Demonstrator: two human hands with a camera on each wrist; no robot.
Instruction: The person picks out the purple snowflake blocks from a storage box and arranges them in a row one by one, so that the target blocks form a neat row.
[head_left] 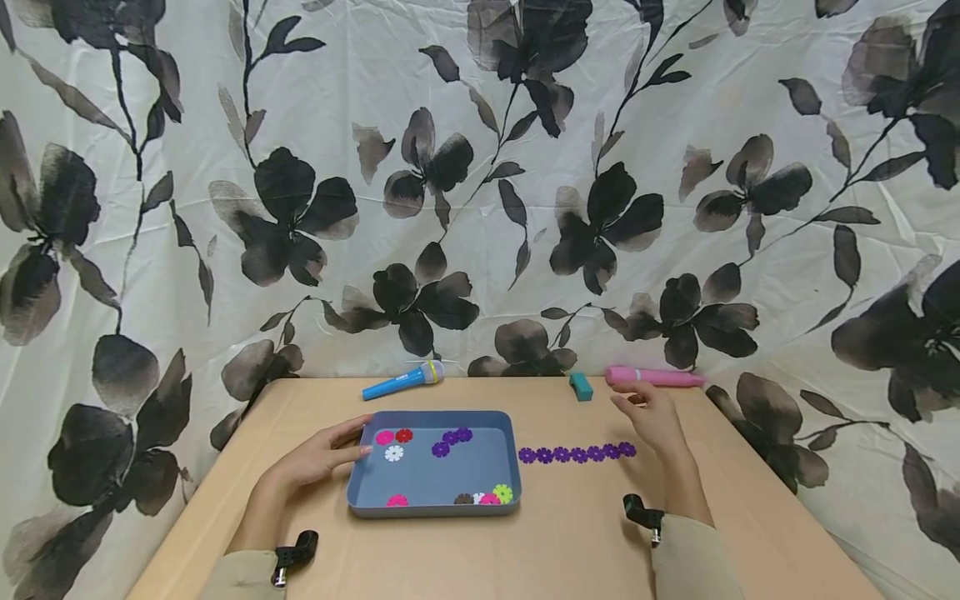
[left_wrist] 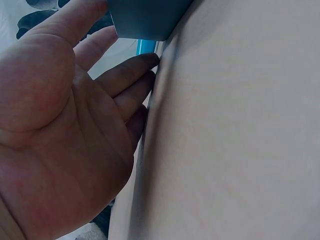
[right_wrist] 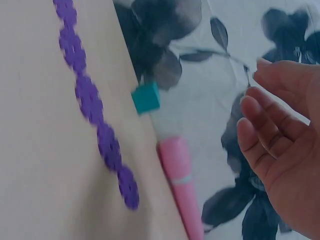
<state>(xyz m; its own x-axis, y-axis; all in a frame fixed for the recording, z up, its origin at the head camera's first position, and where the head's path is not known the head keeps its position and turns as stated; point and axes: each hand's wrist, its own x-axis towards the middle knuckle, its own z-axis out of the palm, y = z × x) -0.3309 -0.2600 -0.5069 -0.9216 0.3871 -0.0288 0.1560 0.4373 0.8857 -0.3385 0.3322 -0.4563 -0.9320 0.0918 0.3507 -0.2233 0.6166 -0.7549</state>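
A blue-grey tray (head_left: 435,508) sits on the table, several flower-shaped plastic pieces lying in it. At its left side my left hand (head_left: 322,454) touches the rim with thumb and index finger. The other fingers of that hand extend loosely by the table in the left wrist view. To the right of the tray lies a chain of joined purple flower pieces (head_left: 579,455). My right hand (head_left: 654,421) is raised above the table near the chain's right end, fingers loosely bent and nothing held. Inside the tray, a short purple cluster (head_left: 450,440) lies right of centre.
Along the table's back edge are a blue toy microphone (head_left: 402,380), a small teal block (head_left: 581,386) and a pink cylindrical object (head_left: 654,377). Behind them hangs a floral cloth (head_left: 525,208). Pink, red, white, brown and green pieces lie in the tray's corners.
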